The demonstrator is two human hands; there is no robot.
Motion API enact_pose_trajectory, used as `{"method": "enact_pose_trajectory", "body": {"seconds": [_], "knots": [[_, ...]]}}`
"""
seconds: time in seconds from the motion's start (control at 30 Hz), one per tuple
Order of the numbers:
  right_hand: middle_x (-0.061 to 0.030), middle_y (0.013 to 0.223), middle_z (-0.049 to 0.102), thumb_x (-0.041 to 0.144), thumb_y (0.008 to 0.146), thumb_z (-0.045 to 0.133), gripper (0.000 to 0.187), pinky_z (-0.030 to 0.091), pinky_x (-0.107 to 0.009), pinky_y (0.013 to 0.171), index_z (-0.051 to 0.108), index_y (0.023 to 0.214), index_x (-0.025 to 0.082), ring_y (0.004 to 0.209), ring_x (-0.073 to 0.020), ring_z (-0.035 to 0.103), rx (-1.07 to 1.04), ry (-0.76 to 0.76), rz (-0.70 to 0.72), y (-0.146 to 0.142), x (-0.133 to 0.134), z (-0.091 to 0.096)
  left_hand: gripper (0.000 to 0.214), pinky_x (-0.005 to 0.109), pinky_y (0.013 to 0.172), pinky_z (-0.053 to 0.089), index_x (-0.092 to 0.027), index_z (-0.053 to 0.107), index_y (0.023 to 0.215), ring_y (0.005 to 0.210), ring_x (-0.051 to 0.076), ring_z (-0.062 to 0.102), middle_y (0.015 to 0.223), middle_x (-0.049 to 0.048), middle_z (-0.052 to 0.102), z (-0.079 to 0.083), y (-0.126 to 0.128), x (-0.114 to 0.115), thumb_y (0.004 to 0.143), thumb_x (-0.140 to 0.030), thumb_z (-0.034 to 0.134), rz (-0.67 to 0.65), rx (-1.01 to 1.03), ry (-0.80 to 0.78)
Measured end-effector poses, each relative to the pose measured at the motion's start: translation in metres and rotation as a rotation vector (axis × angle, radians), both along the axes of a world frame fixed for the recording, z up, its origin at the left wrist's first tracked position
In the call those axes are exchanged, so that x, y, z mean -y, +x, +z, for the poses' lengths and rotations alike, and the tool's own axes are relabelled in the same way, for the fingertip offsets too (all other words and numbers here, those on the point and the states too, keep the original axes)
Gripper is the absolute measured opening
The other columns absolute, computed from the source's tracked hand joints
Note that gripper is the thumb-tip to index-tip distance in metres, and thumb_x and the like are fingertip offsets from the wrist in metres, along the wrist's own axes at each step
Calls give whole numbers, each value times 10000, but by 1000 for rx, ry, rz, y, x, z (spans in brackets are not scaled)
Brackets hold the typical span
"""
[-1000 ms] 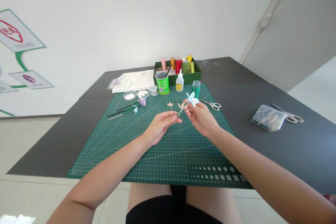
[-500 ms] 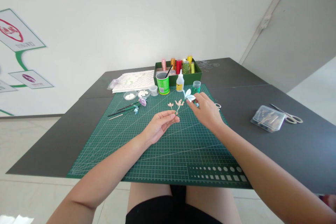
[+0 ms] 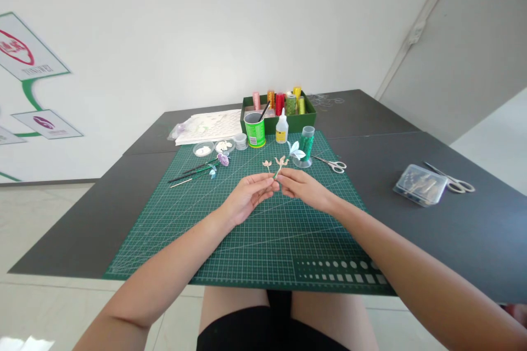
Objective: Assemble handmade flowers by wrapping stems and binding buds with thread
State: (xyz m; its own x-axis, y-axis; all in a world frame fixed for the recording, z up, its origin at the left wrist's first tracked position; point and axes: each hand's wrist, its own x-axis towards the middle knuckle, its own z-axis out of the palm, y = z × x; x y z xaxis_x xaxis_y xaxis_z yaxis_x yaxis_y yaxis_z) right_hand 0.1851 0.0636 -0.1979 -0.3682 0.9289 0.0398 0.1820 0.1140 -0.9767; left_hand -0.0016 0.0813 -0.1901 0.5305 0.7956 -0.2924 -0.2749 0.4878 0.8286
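Observation:
Above the green cutting mat (image 3: 255, 241), my left hand (image 3: 247, 197) and my right hand (image 3: 302, 187) meet fingertip to fingertip. Both pinch the short stem of a small pink paper flower (image 3: 280, 162) that stands upright between them. A second small pink flower (image 3: 267, 164) shows just left of it; what bears it is unclear. A white paper flower (image 3: 295, 150) lies on the mat beyond my right hand, beside a clear jar with green contents (image 3: 307, 142).
At the mat's far edge stand a green cup (image 3: 255, 130), a glue bottle (image 3: 282, 128), small dishes (image 3: 205, 149) and a green box of thread spools (image 3: 280, 105). Scissors (image 3: 332, 164) lie right of the jar. A clear plastic case (image 3: 420, 184) and second scissors (image 3: 453, 182) lie at right.
My right hand carried the white paper flower away, set it down by the jar, then came back to the pink flower's stem. My left hand stayed nearly still.

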Motion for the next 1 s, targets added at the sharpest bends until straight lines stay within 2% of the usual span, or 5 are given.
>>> {"method": "enact_pose_trajectory", "body": {"seconds": [0.2,0.43,0.63,0.8,1.0], "knots": [[34,626,477,464,835,632,303,279,-269,564,632,769,168,592,-110,390,83,58,-14,8,-4,5,49,126,625,551,-104,747,896,674,77,725,738,32,763,3,2,-1,871,-87,708,94,-38,-64],[83,520,281,451,828,672,307,165,-278,517,744,815,153,516,-86,232,212,132,-89,20,-6,14,82,134,606,543,-116,739,909,710,92,734,779,45,775,2,1,-3,831,-122,764,120,-69,-61],[44,558,432,470,810,720,317,209,-274,512,772,807,157,534,-87,295,191,102,108,27,-1,26,244,150,621,493,-152,742,914,836,128,739,850,55,788,-5,-2,-5,728,-256,861,181,-165,32],[91,503,231,395,831,693,253,158,-288,515,762,771,159,498,-79,206,186,204,-163,11,1,17,325,176,581,440,-158,741,895,804,153,723,842,71,784,-7,0,0,665,-343,877,173,-241,161],[84,486,251,357,831,669,237,177,-297,528,773,735,166,500,-89,236,245,235,-366,-1,2,8,312,180,456,282,-148,741,878,576,86,537,823,80,775,-7,4,4,676,-363,843,187,-248,290]]}}
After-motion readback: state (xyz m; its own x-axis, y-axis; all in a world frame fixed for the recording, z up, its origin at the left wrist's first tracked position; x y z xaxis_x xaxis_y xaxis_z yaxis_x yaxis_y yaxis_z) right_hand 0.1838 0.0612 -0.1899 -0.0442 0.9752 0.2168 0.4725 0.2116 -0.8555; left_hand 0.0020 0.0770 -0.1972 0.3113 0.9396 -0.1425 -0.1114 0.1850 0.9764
